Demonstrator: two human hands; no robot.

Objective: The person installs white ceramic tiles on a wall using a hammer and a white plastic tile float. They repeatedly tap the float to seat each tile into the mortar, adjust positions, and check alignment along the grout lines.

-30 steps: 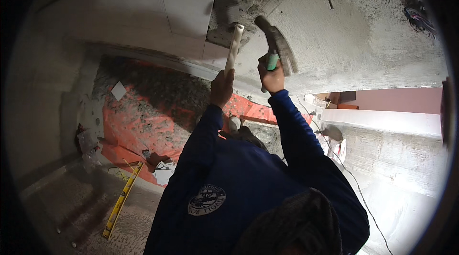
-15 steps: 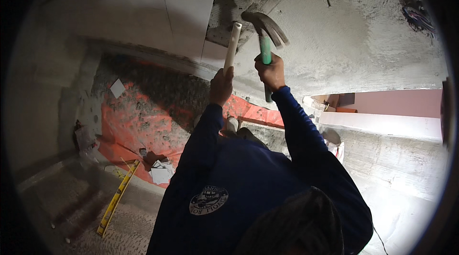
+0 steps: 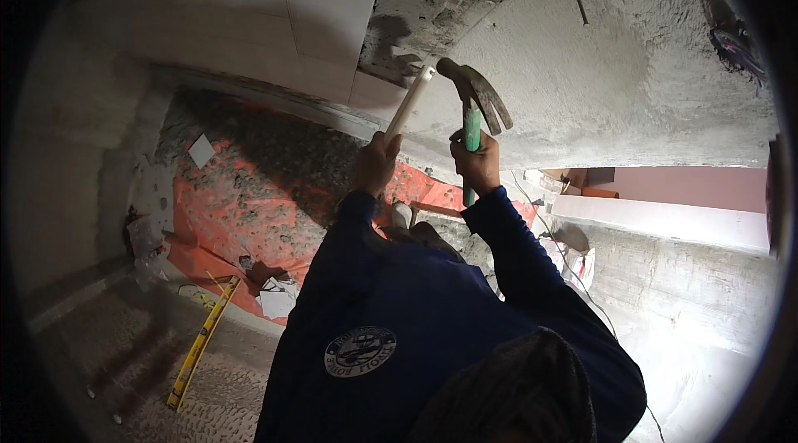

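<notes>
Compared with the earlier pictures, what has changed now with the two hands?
The right hand and its claw hammer have come lower in the picture. The left hand is also lower, and its pale rod leans further right. Nothing was let go or newly grasped. The yellow spirit level and red sheet lie as before.

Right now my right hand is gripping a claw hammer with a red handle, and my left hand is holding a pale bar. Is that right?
Not quite: the head view shows that the handle of the claw hammer is green, not red. Your right hand does grip it, and your left hand holds the pale bar.
</notes>
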